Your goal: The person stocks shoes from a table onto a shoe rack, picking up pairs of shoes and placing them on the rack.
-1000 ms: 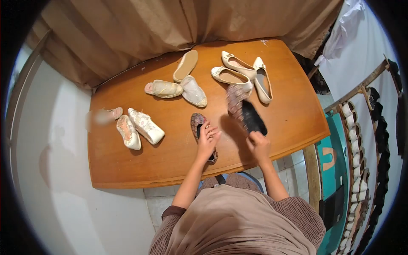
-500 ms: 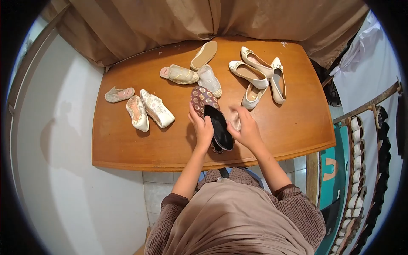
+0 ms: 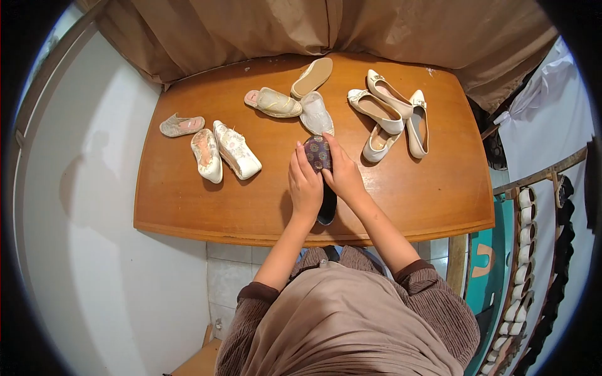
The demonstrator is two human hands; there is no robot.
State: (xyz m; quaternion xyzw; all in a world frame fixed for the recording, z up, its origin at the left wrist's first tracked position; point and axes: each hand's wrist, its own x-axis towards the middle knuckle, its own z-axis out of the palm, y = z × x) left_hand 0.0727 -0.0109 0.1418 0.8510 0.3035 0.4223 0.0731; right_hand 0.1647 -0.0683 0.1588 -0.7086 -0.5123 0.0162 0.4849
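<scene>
A dark shoe with a flower-patterned toe [image 3: 318,154] is between my two hands, toe pointing away from me and black inside showing toward me. My left hand [image 3: 305,188] is closed along its left side, fingers on the upper. On the other side my right hand [image 3: 345,175] grips the toe, with fingertips near its front end. Hands cover much of the shoe's middle. Just beyond the toe lies a whitish mesh-like slipper [image 3: 316,114]. Whether a second patterned shoe is underneath cannot be made out.
The wooden table [image 3: 269,213] also bears a beige mule [image 3: 274,103], an upturned shoe with tan sole [image 3: 312,76], floral white shoes [image 3: 235,150] at left and several cream flats [image 3: 417,125] at right. A rack of shoes [image 3: 525,235] stands right; a brown curtain [image 3: 251,31] hangs behind.
The shoe has been turned, so its patterned toe now faces away and its black opening points toward me. My right hand has moved up and left onto the toe. The view has shifted slightly.
</scene>
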